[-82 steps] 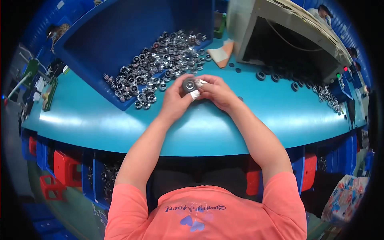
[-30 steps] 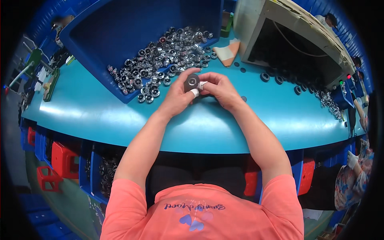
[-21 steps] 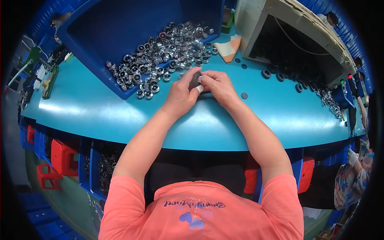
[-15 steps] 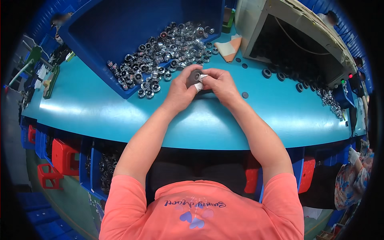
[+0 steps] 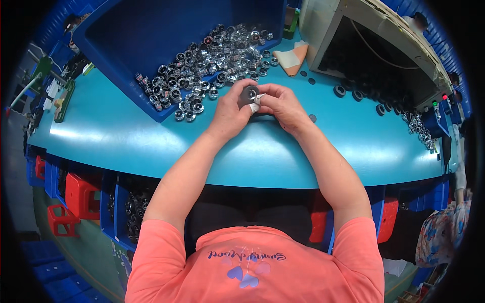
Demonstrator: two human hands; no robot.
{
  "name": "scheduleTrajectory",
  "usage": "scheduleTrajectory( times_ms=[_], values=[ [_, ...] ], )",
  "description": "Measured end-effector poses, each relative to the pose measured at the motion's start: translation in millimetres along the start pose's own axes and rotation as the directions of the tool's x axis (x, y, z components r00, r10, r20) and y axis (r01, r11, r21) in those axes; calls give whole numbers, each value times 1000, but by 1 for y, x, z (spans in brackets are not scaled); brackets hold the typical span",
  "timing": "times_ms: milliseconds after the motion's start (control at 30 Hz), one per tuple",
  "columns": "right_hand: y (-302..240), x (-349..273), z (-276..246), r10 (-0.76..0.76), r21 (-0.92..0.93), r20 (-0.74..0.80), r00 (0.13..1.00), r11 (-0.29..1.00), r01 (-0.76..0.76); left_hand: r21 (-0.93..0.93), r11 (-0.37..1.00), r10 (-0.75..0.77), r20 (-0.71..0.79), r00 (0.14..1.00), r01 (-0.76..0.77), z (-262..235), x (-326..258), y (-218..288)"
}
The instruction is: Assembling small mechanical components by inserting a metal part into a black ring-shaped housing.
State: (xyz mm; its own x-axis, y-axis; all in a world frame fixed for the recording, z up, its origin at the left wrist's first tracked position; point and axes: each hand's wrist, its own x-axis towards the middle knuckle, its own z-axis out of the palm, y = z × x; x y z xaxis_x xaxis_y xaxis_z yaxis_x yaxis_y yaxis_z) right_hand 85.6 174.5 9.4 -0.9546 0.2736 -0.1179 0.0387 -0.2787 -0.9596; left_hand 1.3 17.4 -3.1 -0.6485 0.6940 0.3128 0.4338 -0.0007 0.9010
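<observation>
In front of my chest, above the blue-green table, I hold a small black toy tire [image 5: 248,95] with a shiny hub showing in its middle. My left hand [image 5: 228,112] wraps its fingers and thumb around the tire's left side. On its right side my right hand [image 5: 286,109] pinches with bent fingers, the tips pressed to the rim by the hub. White coverings wrap the thumb and fingertip nearest the tire. Beyond my hands, many loose chrome wheel hubs [image 5: 197,70] spill out of a tilted blue bin [image 5: 121,30].
At the right stands a pale box-like housing [image 5: 323,30] with a dark opening and black tires [image 5: 357,96] heaped before it. An orange-and-white cloth [image 5: 292,59] lies near small black discs [image 5: 311,81]. More shiny hubs [image 5: 417,129] lie far right. Red stools [image 5: 81,197] stand left below the table.
The held tire has tilted slightly, so more of its shiny hub shows. My right hand has shifted a little right and partly covers a black disc on the table.
</observation>
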Motion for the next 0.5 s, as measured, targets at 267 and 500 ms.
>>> scheduleTrajectory(
  times_ms=[267,500],
  values=[
    [5,5,-3,-11,-94,-2,1000,995,11,129,987,103,-21,994,-99,4,-1,-2],
    [-17,-8,-7,77,30,76,994,996,-80,-334,923,-171,89,981,192,-5,0,9]
  ],
)
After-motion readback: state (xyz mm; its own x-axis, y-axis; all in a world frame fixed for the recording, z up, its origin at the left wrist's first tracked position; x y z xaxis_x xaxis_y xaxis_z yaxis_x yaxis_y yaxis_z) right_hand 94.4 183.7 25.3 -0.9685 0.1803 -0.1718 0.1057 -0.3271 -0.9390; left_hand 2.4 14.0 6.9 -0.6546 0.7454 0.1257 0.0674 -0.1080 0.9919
